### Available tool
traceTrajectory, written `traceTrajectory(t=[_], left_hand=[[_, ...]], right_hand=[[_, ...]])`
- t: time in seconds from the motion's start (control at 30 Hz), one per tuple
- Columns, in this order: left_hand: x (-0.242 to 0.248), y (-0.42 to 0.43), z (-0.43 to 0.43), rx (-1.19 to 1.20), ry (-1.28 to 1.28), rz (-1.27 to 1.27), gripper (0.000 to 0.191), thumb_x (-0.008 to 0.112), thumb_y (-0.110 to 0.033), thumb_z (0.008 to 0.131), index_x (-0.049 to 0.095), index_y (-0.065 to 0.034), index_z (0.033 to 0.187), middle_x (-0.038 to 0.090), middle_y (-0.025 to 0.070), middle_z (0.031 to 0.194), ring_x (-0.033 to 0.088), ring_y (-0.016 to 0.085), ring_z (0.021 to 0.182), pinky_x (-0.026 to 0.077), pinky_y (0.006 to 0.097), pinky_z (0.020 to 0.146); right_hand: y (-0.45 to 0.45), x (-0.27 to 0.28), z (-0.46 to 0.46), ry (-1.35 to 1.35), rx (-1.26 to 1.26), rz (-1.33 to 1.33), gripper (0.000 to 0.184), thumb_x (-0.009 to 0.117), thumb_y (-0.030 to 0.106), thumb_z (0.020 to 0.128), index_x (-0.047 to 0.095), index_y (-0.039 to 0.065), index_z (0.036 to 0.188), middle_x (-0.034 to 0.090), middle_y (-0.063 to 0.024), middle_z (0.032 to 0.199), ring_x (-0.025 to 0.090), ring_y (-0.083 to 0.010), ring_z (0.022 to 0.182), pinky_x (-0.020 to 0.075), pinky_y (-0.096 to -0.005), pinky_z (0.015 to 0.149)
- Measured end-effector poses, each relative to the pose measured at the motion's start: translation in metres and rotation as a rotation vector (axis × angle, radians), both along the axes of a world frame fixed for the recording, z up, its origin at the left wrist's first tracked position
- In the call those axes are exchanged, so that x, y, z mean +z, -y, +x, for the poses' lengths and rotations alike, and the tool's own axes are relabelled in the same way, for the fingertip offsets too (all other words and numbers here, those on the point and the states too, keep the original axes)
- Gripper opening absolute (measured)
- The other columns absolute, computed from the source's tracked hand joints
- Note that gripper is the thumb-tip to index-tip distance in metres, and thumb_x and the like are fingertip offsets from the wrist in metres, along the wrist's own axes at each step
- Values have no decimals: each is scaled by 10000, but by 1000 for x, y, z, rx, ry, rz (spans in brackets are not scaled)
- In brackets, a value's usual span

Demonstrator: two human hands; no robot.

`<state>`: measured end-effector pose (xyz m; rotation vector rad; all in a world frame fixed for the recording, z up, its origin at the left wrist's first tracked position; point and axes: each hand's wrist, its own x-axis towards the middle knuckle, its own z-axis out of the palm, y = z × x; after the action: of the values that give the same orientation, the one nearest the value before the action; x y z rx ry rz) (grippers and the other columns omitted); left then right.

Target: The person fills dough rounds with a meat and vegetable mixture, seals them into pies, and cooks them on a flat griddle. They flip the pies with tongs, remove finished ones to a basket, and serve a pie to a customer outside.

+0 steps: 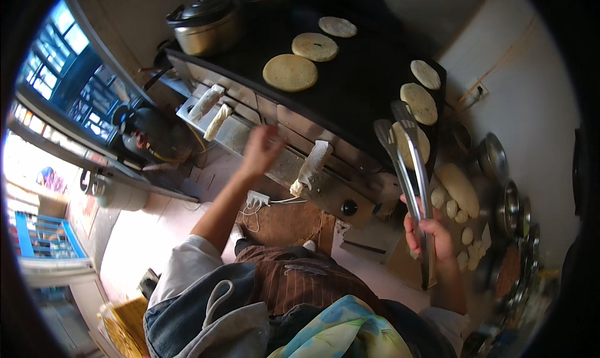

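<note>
My right hand [429,236] grips a pair of metal tongs [412,170], whose slotted tips stand apart over a flatbread [418,147] at the right edge of the black griddle [347,109]. Whether the tips touch the bread I cannot tell. My left hand [263,149] is slightly blurred, above the griddle's front ledge, and I see nothing in it. Several more flatbreads lie on the griddle, among them a browned one [290,72] near the front edge and a pale one [418,103] at the right. Wrapped handles [313,165] stick out from the front.
A lidded metal pot [206,30] stands at the griddle's back left. On the right are a long piece of dough [457,189], several small dough balls and metal bowls [493,156]. Gas cylinders [150,135] stand at the left. A white power strip [258,198] with cables lies below the ledge.
</note>
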<state>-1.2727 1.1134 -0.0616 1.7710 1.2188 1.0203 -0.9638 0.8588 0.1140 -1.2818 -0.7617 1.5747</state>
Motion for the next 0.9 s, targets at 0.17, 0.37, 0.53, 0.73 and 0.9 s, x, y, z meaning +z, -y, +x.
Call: traceTrajectory(t=[0.17,0.37,0.53,0.73,0.9], left_hand=[[36,-105,-130,430,-626,472,591,749,-177,706,445,42,1163,520,259,1122,517,372,1055,415,429,898],[45,-182,-184,-286,81,-740,315,700,-187,803,569,26,994,630,117,864,628,168,718,521,283,611],[47,-180,-197,-396,381,-821,231,694,-154,822,581,18,927,614,66,761,595,157,632,492,266,568],[38,-134,-246,-441,301,-785,249,707,-222,821,564,-46,924,577,24,743,554,114,617,468,255,563],[51,-44,-328,-330,271,-803,362,731,-216,803,537,-29,1044,592,23,810,577,113,698,494,255,583]], right_hand=[[2,-10,-88,70,-202,-35,683,523,185,721,356,-52,1340,551,-110,760,514,-143,464,411,-239,391],[-29,-14,-208,98,-374,-16,674,505,191,721,366,-56,1333,533,-107,747,476,-133,440,375,-240,375],[-46,-2,-276,128,-420,-41,655,491,197,746,365,-52,1338,530,-107,776,468,-133,441,366,-238,371],[-61,2,-291,119,-313,3,653,515,246,784,358,-55,1342,525,-92,783,471,-119,446,367,-230,368],[-88,-45,-294,61,-58,-130,656,545,271,817,343,-67,1342,539,-95,795,481,-110,455,372,-220,372]])
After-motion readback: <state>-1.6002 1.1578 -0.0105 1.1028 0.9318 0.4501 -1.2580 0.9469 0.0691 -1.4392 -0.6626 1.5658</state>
